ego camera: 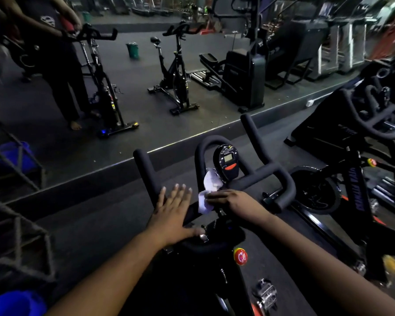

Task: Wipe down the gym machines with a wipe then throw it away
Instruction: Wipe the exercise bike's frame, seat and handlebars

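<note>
A black spin bike stands right in front of me, its padded handlebar (265, 172) curving up on both sides of a small console (228, 161) with a grey screen and an orange button. My left hand (172, 213) lies flat, fingers straight, on the left part of the handlebar. My right hand (232, 200) pinches a crumpled white wipe (206, 193) and presses it against the bar just below the console. Part of the wipe sticks up beside the console.
A large wall mirror (146, 87) ahead reflects a person at a bike, another spin bike and a green bin (132, 50). A second bike (351, 174) stands close on my right. A red knob (241, 256) and a pedal (266, 293) sit below. Blue tub (14, 303) at lower left.
</note>
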`<action>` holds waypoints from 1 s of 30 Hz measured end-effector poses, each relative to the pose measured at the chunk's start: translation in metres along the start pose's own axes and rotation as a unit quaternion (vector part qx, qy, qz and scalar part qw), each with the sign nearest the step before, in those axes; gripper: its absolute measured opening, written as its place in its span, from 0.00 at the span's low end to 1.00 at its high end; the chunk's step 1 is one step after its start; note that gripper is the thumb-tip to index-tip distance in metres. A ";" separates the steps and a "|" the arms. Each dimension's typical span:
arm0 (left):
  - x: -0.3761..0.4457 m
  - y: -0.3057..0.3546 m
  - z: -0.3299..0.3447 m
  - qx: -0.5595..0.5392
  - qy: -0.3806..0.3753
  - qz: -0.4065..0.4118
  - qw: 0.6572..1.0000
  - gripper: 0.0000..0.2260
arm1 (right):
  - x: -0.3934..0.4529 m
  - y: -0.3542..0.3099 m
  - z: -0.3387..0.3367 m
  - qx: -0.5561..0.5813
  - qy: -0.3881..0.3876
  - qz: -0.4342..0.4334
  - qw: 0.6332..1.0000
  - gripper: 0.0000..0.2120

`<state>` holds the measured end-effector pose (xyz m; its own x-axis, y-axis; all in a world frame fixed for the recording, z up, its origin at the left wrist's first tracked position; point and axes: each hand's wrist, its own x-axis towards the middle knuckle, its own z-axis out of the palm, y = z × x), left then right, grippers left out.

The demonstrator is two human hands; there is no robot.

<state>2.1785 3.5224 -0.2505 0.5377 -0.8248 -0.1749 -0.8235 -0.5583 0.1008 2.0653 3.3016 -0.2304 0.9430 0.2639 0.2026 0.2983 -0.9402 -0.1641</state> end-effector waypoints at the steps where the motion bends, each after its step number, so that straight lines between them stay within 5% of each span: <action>1: 0.002 0.005 -0.001 -0.008 0.001 -0.012 1.000 0.56 | -0.006 -0.001 -0.005 -0.003 0.015 0.022 1.000 0.19; 8: 0.032 0.037 0.004 -0.023 0.073 -0.005 0.997 0.54 | -0.055 0.027 -0.015 -0.044 0.285 0.180 0.940 0.13; 14: 0.041 0.040 0.012 0.012 0.107 0.001 0.994 0.55 | -0.048 0.026 0.015 0.084 0.134 0.261 0.952 0.25; 21: 0.039 0.039 0.012 0.008 0.096 0.001 0.995 0.54 | -0.054 0.003 -0.009 0.071 0.153 0.242 0.956 0.15; 26: 0.038 0.038 0.012 0.010 0.096 0.011 0.995 0.51 | -0.023 0.020 -0.037 0.220 0.302 0.295 0.880 0.10; 30: 0.038 0.037 0.010 0.008 0.097 0.016 0.995 0.50 | 0.018 0.035 -0.052 0.128 0.306 0.283 0.900 0.07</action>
<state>2.1668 3.4710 -0.2634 0.5347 -0.8448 0.0202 -0.8427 -0.5313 0.0872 2.0851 3.2626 -0.1817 0.7210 -0.4832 0.4966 -0.1063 -0.7853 -0.6099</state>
